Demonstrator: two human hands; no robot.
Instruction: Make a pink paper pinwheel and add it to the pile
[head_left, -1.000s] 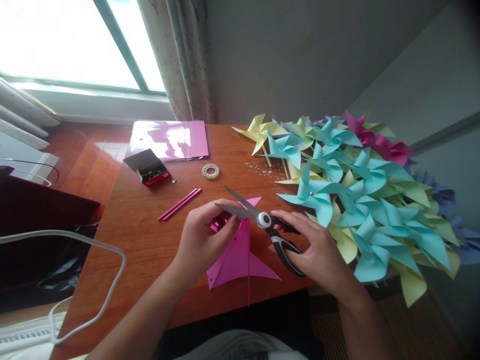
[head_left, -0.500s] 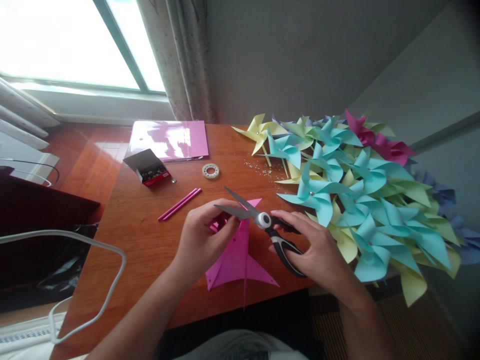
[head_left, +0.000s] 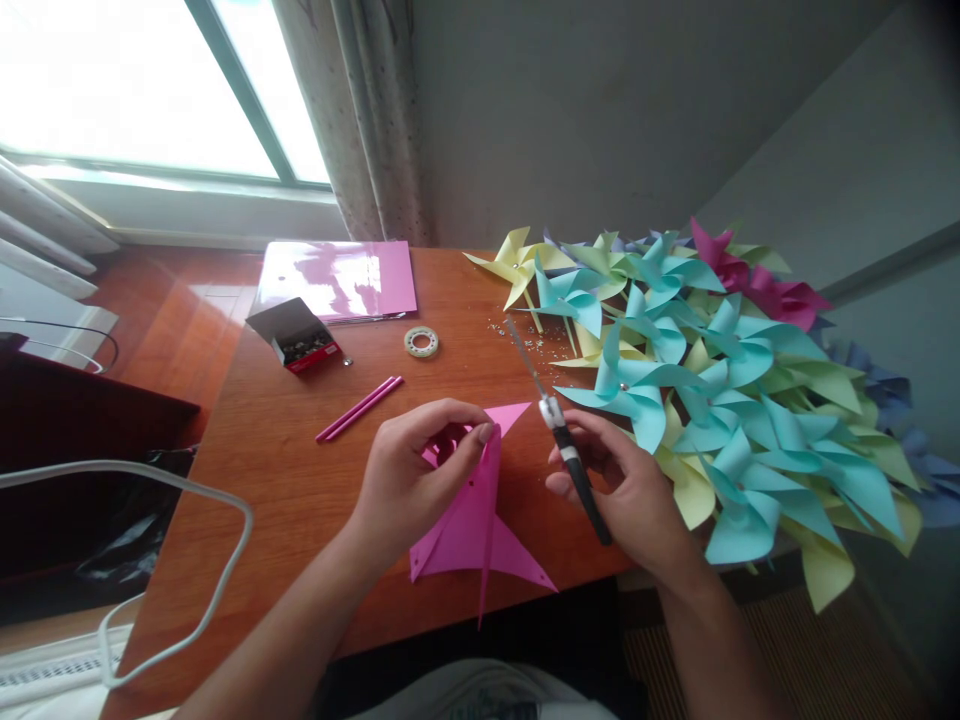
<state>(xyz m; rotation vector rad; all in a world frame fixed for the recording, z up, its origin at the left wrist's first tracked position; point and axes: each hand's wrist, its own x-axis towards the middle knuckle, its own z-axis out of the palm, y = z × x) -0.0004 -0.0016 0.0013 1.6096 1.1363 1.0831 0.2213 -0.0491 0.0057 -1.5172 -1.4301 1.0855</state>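
Note:
My left hand (head_left: pixel 409 475) is closed in a pinch on a cut pink paper sheet (head_left: pixel 476 525) and holds it up over the front of the wooden table (head_left: pixel 300 480). Its flaps hang down toward me. My right hand (head_left: pixel 630 480) grips black-handled scissors (head_left: pixel 559 435). Their blades are closed and point away from me toward the pile of pinwheels. The scissors are apart from the pink paper, just to its right.
A big heap of blue, yellow, green and pink paper pinwheels (head_left: pixel 720 380) covers the table's right side. Two pink sticks (head_left: pixel 360 408), a tape roll (head_left: pixel 421 342), an open box of pins (head_left: pixel 296 335), a pink folder (head_left: pixel 337 280) and scattered small pins (head_left: pixel 525 335) lie behind. A white cable (head_left: pixel 187 620) loops at the left.
My right hand has pulled the scissors off the pink paper, swung them to point away and closed the blades. My left hand still holds the paper, slightly lower.

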